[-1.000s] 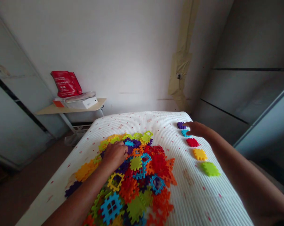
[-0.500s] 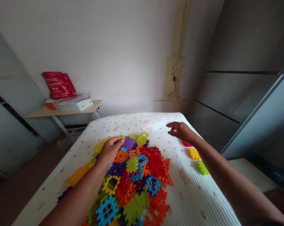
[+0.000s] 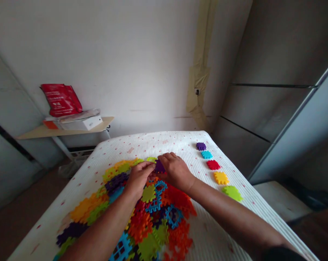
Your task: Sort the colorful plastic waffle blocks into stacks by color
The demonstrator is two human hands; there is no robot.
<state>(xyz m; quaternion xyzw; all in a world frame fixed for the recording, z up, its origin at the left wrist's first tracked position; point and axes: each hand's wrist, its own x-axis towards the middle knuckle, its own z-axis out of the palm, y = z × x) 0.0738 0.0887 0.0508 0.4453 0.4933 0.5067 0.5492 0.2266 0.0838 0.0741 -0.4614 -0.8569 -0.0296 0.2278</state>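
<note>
Fingers [image 3: 146,165] of both hands [image 3: 138,177] [image 3: 177,172] at a purple piece [image 3: 160,166]

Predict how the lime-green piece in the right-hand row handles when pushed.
The lime-green piece looks like moulded plastic, so probably stiff and light. Lying flat, it seems unlikely to roll. Its toothed edge might catch on the ribbed cover.

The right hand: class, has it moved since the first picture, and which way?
Yes. Judged against the wall socket, the right hand has moved left: it was right of the socket and is now left of it, beside the left hand.
</note>
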